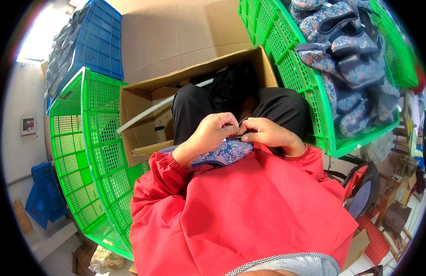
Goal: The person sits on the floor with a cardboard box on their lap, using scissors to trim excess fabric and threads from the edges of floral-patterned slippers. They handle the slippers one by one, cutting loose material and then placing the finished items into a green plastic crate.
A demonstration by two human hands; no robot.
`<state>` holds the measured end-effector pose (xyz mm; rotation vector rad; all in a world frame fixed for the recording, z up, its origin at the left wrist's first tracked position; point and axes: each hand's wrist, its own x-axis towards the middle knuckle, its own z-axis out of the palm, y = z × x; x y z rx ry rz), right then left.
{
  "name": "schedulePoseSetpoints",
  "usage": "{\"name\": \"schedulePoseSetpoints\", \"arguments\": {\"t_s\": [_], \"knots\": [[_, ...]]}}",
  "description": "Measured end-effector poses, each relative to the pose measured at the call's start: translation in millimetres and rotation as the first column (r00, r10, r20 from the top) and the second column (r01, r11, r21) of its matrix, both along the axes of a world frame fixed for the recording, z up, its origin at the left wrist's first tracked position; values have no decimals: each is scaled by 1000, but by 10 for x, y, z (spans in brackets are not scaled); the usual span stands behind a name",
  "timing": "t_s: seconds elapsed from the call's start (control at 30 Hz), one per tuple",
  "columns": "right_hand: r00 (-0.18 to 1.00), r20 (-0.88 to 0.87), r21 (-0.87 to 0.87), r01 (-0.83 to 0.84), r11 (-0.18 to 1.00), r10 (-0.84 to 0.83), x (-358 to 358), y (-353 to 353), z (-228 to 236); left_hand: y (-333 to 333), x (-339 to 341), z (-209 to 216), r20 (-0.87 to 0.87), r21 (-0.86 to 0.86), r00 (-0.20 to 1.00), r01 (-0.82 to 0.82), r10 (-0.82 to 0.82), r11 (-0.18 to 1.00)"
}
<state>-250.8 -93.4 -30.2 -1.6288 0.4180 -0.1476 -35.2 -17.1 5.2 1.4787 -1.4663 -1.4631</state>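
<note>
A blue floral fabric slipper (227, 152) with dark edging lies in my lap, against my red smock. Over its far end my left hand (216, 130) is closed in a pinch at the dark edge. Close beside it, my right hand (271, 133) pinches the same edge, thumb against bent fingers. The fingertips of both hands nearly meet. What sits exactly between them is too small to make out.
An open cardboard box (144, 99) stands around my knees, with a pale rod (164, 106) slanting across it. To the right, a green crate (286, 60) is heaped with floral slippers (355, 60). Green (100, 152) and blue (102, 39) crates stand at left.
</note>
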Motion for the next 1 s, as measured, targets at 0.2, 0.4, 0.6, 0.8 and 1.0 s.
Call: {"name": "schedulePoseSetpoints", "arguments": {"t_s": [0.2, 0.4, 0.6, 0.8, 1.0], "knots": [[999, 36, 89, 15, 996, -19, -25, 26, -140, -11, -21, -34, -46, 61, 997, -52, 55, 997], [996, -20, 316, 91, 944, -90, -43, 134, -103, -128, 91, -286, 75, -256, 964, -229, 255, 939], [991, -75, 475, 137, 869, -115, -75, 207, -128, -268, 367, 12, 474, -640, 741, -82, 476, 764], [939, -41, 635, 288, 717, -341, -141, 318, -530, 159, 792, 471, 540, -755, 424, -139, 727, 641], [862, 4, 739, 338, 582, -506, 42, 323, -423, 762, 988, 33, -126, -216, 635, -767, 762, 604]]}}
